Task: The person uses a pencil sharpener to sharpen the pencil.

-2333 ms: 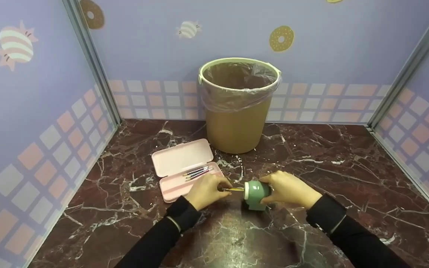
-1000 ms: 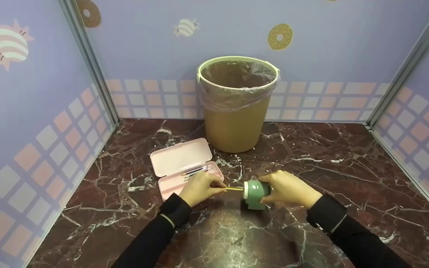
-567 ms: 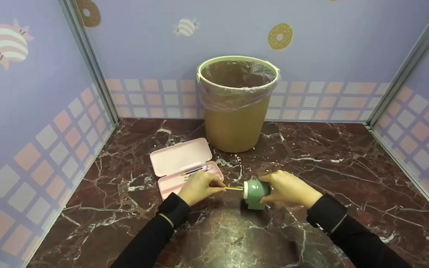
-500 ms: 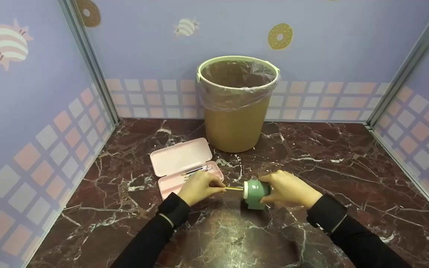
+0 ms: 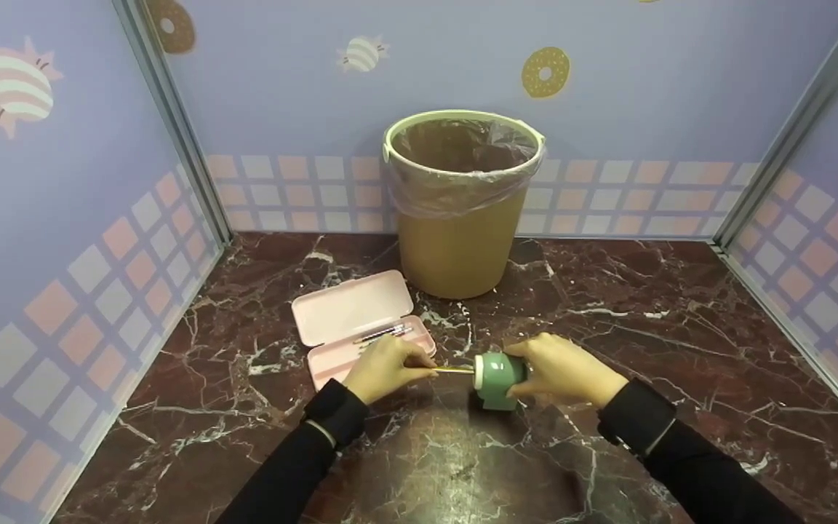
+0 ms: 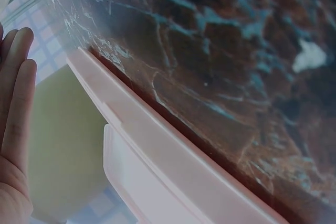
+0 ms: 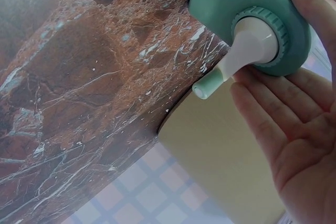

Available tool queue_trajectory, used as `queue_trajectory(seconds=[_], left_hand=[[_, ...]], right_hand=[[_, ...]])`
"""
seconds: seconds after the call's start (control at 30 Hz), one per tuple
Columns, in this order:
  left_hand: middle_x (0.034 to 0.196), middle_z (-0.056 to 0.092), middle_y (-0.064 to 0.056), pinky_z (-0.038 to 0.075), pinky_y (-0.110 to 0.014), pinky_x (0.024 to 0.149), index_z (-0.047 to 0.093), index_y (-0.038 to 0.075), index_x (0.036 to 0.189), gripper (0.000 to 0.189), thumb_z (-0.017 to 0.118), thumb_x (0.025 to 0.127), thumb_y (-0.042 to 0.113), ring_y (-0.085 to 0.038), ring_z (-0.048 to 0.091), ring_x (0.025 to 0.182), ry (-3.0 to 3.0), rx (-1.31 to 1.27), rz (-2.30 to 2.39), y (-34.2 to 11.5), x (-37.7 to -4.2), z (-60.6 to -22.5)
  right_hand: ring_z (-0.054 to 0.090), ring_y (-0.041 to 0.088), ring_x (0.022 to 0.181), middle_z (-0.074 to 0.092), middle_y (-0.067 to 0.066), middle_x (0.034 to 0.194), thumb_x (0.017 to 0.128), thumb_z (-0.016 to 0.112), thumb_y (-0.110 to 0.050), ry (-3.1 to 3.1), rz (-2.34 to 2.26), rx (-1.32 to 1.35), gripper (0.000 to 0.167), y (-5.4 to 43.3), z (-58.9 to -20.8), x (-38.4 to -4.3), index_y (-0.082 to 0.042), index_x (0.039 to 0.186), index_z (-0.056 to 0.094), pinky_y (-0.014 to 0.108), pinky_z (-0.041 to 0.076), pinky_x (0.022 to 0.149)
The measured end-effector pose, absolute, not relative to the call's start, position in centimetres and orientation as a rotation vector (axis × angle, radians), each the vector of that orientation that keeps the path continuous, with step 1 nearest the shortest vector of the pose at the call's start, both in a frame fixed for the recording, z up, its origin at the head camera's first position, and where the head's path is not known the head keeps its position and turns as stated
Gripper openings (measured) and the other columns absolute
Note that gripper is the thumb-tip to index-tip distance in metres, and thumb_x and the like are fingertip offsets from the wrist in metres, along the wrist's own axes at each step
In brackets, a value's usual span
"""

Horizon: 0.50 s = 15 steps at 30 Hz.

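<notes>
The left grip (image 5: 384, 367) pinches a yellow pencil (image 5: 454, 370) between thumb and fingers; the pencil lies nearly level, its far end inside the pale mouth of a green sharpener (image 5: 500, 372); the right grip (image 5: 564, 370) clasps the sharpener's body from the other side, while the crank (image 7: 247, 46) points towards that palm with no finger on its green knob (image 7: 209, 83); the sharpener appears to stand on the worktop (image 5: 644, 313), though its base is partly shaded and hard to read. Should the left grip push off-line, the pencil would likely bind and its hidden tip snap; should the right grip slacken, the body could twist or skid on the glossy stone; a pinch this near the pencil's end leaves little to hold, so it may spin or slip. The pink case (image 5: 350, 311), with its lid back and pencils (image 5: 382, 335) inside, sits just beside the left grip; a careless backward pull could knock it, perhaps towards the bin (image 5: 455, 251) behind.
</notes>
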<state>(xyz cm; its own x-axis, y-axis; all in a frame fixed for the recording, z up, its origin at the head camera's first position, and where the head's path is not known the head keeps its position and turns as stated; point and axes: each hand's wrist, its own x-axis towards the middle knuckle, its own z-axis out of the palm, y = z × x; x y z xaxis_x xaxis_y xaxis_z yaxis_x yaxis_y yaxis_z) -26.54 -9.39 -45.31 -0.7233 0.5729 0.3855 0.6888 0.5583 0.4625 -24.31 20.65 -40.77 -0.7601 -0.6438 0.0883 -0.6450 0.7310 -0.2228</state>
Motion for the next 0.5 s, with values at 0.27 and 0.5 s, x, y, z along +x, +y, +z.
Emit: queue_trajectory(seconds=[0.27,0.5], left_hand=[[0.085,0.081,-0.002,0.058,-0.036,0.083,0.082,0.012,0.089,0.008,0.080,0.086,0.019,-0.021,0.075,0.080,-2.628,-1.052,-0.956,-9.62,-26.53,-45.40],[0.085,0.081,-0.003,0.058,-0.035,0.081,0.082,0.011,0.089,0.008,0.080,0.086,0.018,-0.021,0.075,0.080,-2.646,-1.048,-1.024,-9.75,-26.53,-45.40]], right_hand=[[0.057,0.001,0.062,0.074,-0.004,0.080,0.078,0.087,-0.034,-2.930,0.405,1.088,0.032,20.68,-40.78,-24.32,-0.013,0.097,0.072,0.025,0.051,0.063],[0.058,0.001,0.063,0.074,-0.003,0.082,0.079,0.087,-0.034,-2.916,0.391,1.107,0.032,20.63,-40.74,-24.35,-0.012,0.098,0.072,0.025,0.050,0.063]])
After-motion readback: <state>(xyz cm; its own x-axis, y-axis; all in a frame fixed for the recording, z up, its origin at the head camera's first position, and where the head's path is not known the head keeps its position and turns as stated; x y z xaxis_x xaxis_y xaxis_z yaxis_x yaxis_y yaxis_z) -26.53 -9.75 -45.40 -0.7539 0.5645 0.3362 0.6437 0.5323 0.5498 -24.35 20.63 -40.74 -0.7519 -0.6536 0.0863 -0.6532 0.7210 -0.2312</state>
